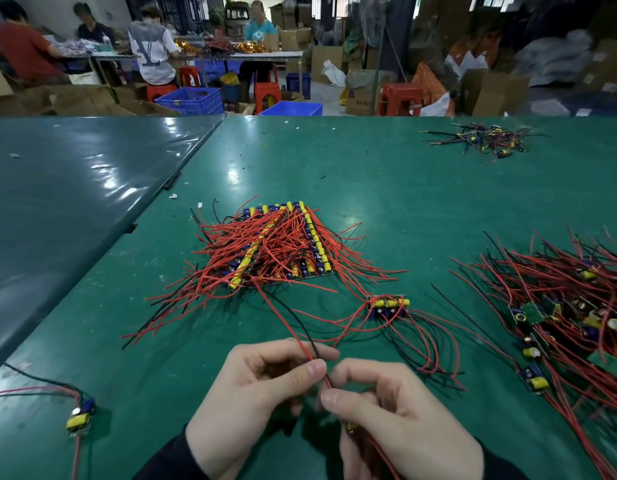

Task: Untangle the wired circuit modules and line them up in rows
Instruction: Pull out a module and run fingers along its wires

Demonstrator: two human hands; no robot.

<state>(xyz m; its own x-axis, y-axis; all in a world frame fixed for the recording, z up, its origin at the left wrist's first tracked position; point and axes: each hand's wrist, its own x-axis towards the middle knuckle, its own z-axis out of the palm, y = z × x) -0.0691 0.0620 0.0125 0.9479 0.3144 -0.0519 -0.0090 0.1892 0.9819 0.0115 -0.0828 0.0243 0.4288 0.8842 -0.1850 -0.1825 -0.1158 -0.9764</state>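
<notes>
With the left hand (262, 393) pinching a red-and-black wire pair (300, 336) and the right hand (397, 420) curled around what seems a module, draw the leads out slowly — toward the lined-up rows (283, 244) — avoiding snags.

1. One view only, from the person's head, facing forward and down.
2. Close over the hands (334, 403); the green table (369, 174) runs ahead.
3. Wide angle takes in the workshop beyond.
</notes>
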